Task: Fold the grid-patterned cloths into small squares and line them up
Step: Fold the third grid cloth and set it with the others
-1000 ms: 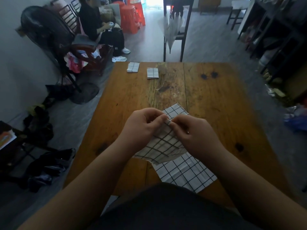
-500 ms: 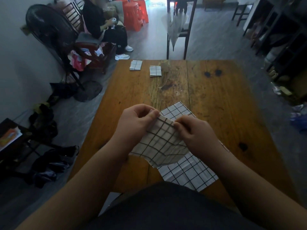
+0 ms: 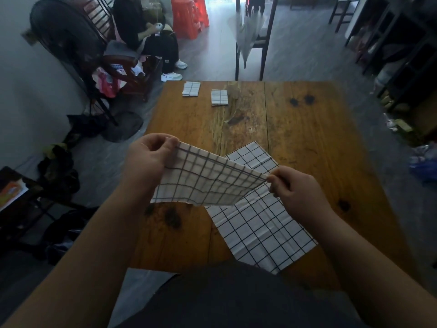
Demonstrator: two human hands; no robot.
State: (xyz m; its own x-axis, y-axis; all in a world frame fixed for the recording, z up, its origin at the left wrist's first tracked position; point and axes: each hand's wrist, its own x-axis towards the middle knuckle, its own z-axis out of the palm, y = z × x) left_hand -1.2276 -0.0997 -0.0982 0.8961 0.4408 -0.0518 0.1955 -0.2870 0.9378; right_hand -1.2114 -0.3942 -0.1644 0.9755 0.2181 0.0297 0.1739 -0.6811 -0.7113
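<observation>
- Grey floor (image 3: 307, 55) runs round the scene, with a black fan (image 3: 68, 43) at the left, a seated person (image 3: 142, 27) just beside it, red stools (image 3: 189, 15) behind, and a dark chair (image 3: 253, 36) at the table's far edge.
- An orange-brown wooden table (image 3: 307, 143) fills the middle, its planks marked with dark knots and stains.
- 1 flat cloth (image 3: 260, 233) lies open on the near half of the table, turned at an angle. It is white with thin black grid lines and shows soft creases.
- 1 held cloth (image 3: 208, 183) of the same grid pattern hangs in the air above the table, partly covering the flat cloth. Its upper edge is pulled taut and its lower edge sags loose.
- The left hand (image 3: 149, 157) pinches the upper left corner of the held cloth, its fingers curled.
- The right hand (image 3: 295, 188) pinches the right corner, its fingers curled likewise. The 2 hands are well apart.
- 2 cloths already folded small lie near the far left edge: the left square (image 3: 191, 89) and the right square (image 3: 219, 97), side by side and not touching.
- Grid cloths in all: 4.
</observation>
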